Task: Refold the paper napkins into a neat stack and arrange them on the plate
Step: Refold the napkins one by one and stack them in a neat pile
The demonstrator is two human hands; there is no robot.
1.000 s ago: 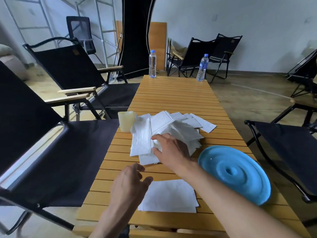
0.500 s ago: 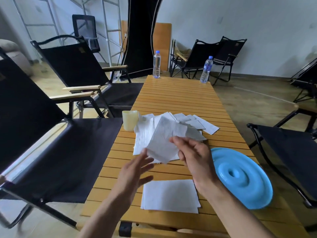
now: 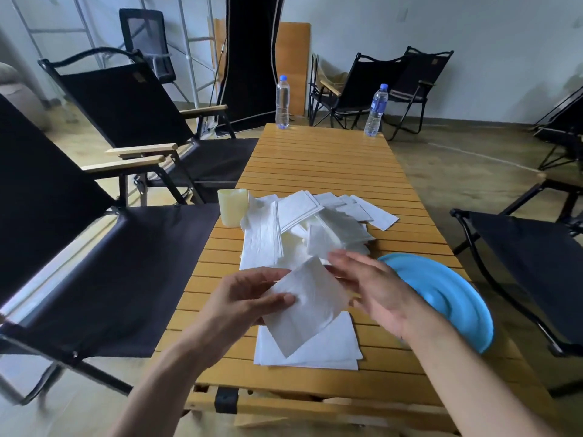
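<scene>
Both bare forearms reach forward, the left hand (image 3: 249, 298) pinching a napkin (image 3: 307, 307) with its thumb on top and fingers underneath, while the right hand (image 3: 375, 291) hangs just beside it, fingers straight, palm turned inward toward the left one, slightly blurred.

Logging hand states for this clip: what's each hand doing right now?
Left hand: pinching one napkin between thumb and fingers.
Right hand: open, fingers straight beside that napkin, gripping nothing.

slatted wood table (image 3: 318, 159), glossy plastic plate (image 3: 441, 298) (blue), soft embossed paper napkins (image 3: 315, 222)
</scene>
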